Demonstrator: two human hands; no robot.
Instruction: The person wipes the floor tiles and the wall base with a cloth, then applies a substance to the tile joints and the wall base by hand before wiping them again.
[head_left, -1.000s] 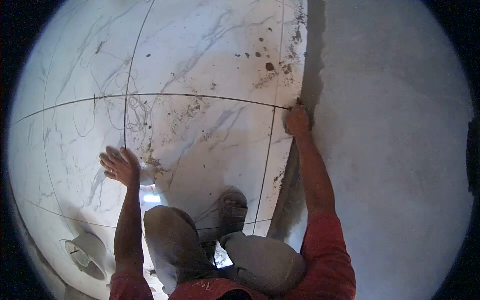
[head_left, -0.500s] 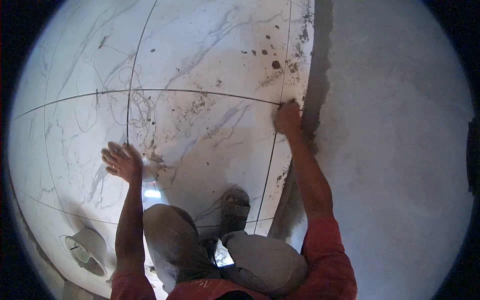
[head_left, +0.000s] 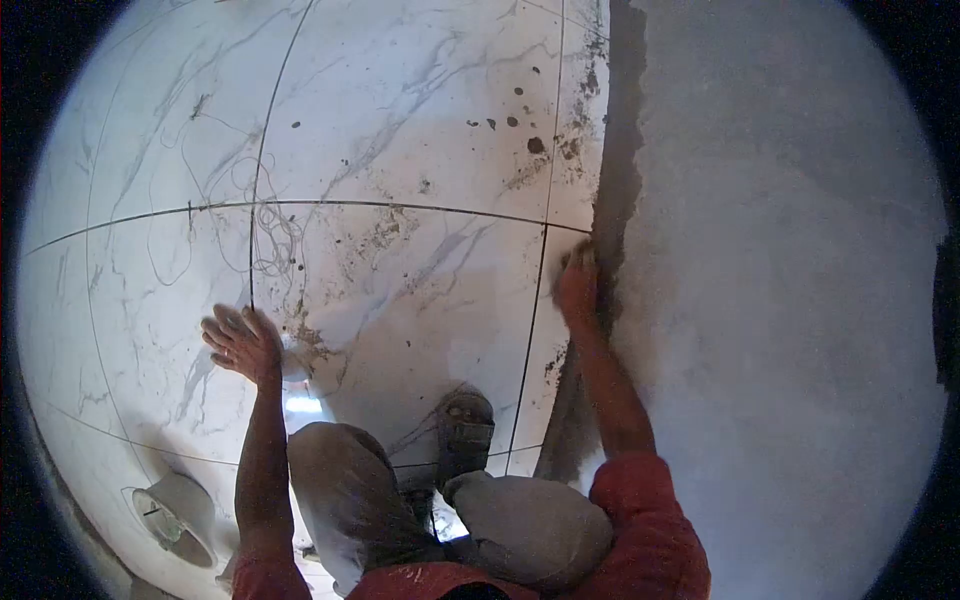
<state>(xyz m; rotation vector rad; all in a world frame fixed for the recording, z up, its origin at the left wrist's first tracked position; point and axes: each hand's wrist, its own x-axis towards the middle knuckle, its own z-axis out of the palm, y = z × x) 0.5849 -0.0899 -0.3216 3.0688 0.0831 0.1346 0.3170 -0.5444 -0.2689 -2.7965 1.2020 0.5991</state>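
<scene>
My left hand rests on the marbled white floor tiles with its fingers spread, at the lower end of a dark joint line. My right hand is at the tiles' right edge, beside the grey wall, with its fingers curled. Whatever it holds, if anything, is hidden. A loose tangle of thin string lies on the tiles above my left hand. Dark crumbs and smears of dirt are scattered between my hands.
A pale bucket lies tilted at the lower left with something inside. My shoe and bent knees are at the bottom centre. A rough dark strip runs between the tiles and the wall.
My right hand has moved down and slightly right along the tile edge, off the joint crossing. The view has shifted a little; my left hand stays spread on the tile.
</scene>
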